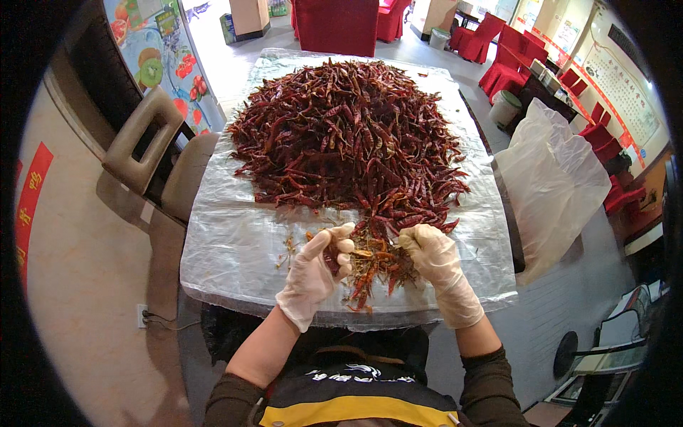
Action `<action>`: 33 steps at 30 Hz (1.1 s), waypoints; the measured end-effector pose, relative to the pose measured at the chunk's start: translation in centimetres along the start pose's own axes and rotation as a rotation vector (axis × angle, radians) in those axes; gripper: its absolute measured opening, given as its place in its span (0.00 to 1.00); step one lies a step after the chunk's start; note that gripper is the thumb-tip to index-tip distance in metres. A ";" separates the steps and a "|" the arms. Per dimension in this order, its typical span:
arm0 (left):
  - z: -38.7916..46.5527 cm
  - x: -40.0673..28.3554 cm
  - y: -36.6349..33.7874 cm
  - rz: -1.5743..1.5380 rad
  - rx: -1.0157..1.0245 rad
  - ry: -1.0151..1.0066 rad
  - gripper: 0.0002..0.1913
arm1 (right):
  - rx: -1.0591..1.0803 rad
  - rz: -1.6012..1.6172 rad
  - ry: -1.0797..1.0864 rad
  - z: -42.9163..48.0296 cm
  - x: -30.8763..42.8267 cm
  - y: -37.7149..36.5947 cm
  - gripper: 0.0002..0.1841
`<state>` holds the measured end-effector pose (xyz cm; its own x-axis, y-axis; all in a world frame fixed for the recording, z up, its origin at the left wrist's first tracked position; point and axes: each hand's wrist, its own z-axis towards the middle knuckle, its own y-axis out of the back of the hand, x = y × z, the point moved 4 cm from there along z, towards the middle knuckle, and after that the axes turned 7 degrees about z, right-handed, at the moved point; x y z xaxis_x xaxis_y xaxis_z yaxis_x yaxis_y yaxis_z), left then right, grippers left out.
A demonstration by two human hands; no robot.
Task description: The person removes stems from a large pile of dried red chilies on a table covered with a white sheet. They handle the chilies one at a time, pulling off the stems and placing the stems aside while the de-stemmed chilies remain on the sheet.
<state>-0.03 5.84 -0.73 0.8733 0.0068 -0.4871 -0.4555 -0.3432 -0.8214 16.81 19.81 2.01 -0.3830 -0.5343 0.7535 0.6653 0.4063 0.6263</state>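
A large heap of dried red chili peppers (347,133) covers much of the table in front of me. My left hand (320,261), in a whitish thin glove, curls around some dark red dried chilies (331,256) in its palm. My right hand (435,261), gloved the same way, has its fingers bent together at the near edge of the heap. A thin pale glint shows beside its fingertips, too small to identify. Between my hands lies a small pile of chili stems and broken, orange-red chilies (373,261). Loose stems (288,251) are scattered left of my left hand.
Clear plastic sheeting (229,256) covers the table to its edges. A brown chair (144,139) stands at the left, against the table. A large translucent plastic bag (555,181) hangs off the right side. Beyond are red-covered chairs (336,26) and a lidded bin (505,107).
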 end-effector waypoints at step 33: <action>1.6 0.4 -1.0 0.138 -0.166 0.053 0.11 | 0.045 -0.181 -0.063 1.8 0.6 -1.7 0.13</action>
<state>0.53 7.68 -0.60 0.8145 -0.0989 -0.5717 -0.5406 -0.4871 -0.6859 14.36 20.13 1.74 -0.5340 -0.5552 0.6376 0.5532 0.3409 0.7601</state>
